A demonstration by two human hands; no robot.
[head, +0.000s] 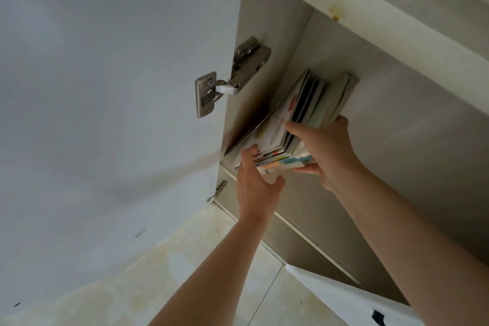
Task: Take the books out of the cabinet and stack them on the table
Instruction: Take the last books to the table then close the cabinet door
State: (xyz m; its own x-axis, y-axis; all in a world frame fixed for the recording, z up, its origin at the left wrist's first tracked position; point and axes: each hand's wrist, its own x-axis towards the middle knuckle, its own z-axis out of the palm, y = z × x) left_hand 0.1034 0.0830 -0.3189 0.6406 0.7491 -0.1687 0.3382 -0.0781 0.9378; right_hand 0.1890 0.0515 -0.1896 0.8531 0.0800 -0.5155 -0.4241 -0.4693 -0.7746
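I see books (304, 116) inside cabinet (397, 124), leaning at 1 o'clock from my hands. Right hand (324, 151) grips bunch, fingers curled round. Left hand (255, 182) open, touching bottom edges. Worry: thin books slip, fan out, drop on floor (185, 267).

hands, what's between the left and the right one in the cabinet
The leaning row of books, in the head view: left hand at its near end, right hand gripping the other side.

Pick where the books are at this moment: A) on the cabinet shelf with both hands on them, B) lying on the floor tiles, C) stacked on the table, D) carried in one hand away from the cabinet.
A: the books sit on the cabinet shelf, with the left hand and right hand on them.
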